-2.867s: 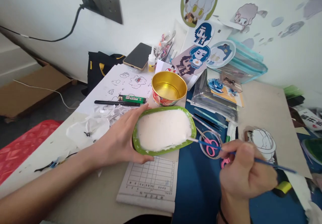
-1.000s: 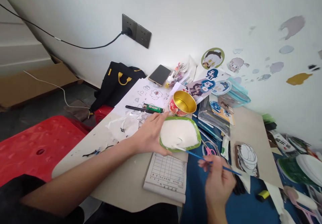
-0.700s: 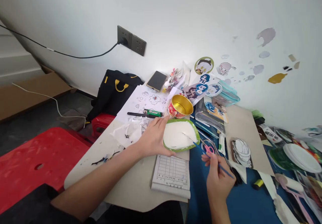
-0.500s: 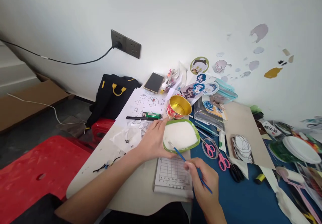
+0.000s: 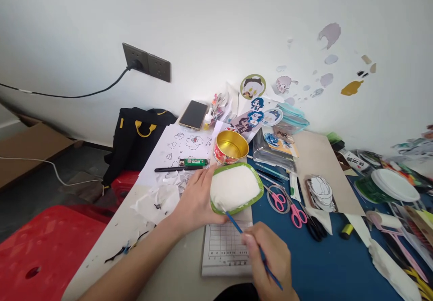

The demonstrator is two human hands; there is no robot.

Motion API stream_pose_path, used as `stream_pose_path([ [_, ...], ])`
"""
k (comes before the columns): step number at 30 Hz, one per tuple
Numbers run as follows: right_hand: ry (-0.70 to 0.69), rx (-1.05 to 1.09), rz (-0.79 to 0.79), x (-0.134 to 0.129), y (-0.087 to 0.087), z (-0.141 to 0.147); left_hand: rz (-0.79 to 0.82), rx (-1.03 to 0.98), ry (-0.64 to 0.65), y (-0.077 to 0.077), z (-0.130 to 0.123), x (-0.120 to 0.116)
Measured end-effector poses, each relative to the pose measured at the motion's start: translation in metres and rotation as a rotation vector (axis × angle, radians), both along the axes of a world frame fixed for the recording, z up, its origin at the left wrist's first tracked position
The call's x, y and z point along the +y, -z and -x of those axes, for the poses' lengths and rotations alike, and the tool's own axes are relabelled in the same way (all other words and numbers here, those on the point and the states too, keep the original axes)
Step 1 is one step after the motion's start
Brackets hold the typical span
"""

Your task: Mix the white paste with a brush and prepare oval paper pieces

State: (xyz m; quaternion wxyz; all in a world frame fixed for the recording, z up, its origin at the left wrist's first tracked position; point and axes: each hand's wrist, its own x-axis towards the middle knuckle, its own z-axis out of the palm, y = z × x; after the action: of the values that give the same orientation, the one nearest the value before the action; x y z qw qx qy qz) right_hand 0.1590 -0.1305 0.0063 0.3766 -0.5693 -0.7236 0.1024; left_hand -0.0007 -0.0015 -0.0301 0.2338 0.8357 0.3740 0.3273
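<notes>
My left hand (image 5: pixel 196 199) grips the left side of a green-rimmed container (image 5: pixel 260 188) that has a smooth white surface (image 5: pixel 235 184) inside its rim. A thin blue paintbrush (image 5: pixel 234 222) is pinched in my right hand (image 5: pixel 270 260), below and right of the container. The brush tip touches the white surface near its lower left edge. Just behind the container stands an open tin (image 5: pixel 223 156) with a gold inside and a red patterned outside. Under the brush lies a printed form pad (image 5: pixel 225 251).
Pink-handled scissors (image 5: pixel 297 215), black-handled scissors (image 5: pixel 316 226) and a yellow-and-black cylinder (image 5: pixel 347 231) lie to the right. Paper scraps (image 5: pixel 155 202), a black pen (image 5: pixel 176 168) and a phone (image 5: pixel 193 114) are left. A lidded green tub (image 5: pixel 368 187) stands far right; a red stool (image 5: pixel 50 247) stands left.
The brush tip has moved toward the container's lower left rim. My view has shifted slightly right, so most things appear farther left. Both hands keep their holds.
</notes>
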Motion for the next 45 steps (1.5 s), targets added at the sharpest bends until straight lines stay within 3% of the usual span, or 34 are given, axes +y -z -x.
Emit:
stream_pose_path([
  [2,0.015,-0.015,-0.042,0.018,0.001,0.002,-0.021,0.013,0.005,-0.001,0.0,0.0],
  [5,0.208,-0.054,-0.092,0.037,0.005,-0.016,-0.037,0.044,0.01,-0.001,0.0,0.0],
  [8,0.294,-0.082,-0.106,0.026,0.006,-0.035,-0.011,0.049,-0.004,0.0,0.002,-0.001],
  [12,0.143,-0.027,-0.019,-0.004,0.001,-0.024,-0.002,0.042,-0.014,0.001,0.002,-0.001],
  [16,-0.03,-0.001,-0.059,0.01,0.0,0.001,-0.044,0.039,-0.005,0.002,0.001,0.001],
  [20,0.165,-0.032,-0.123,0.045,0.005,-0.012,-0.064,0.053,-0.007,0.002,0.001,0.001],
  [23,0.299,-0.048,-0.103,0.043,0.006,-0.032,-0.025,0.079,-0.012,0.001,0.002,0.001],
  [29,0.171,0.035,-0.026,-0.001,0.0,-0.041,-0.053,0.106,-0.007,-0.002,0.002,0.0],
  [34,0.361,0.05,-0.07,0.028,0.005,-0.043,-0.031,0.131,-0.011,-0.004,0.002,0.0],
  [37,0.263,0.077,-0.037,0.047,0.007,-0.039,-0.03,0.121,-0.01,-0.003,0.002,0.0],
  [40,0.143,0.133,0.028,0.045,0.007,-0.036,-0.034,0.107,-0.007,-0.001,0.003,0.001],
  [45,0.345,0.171,-0.016,0.037,0.007,-0.042,0.005,0.122,0.0,-0.001,0.003,0.001],
])
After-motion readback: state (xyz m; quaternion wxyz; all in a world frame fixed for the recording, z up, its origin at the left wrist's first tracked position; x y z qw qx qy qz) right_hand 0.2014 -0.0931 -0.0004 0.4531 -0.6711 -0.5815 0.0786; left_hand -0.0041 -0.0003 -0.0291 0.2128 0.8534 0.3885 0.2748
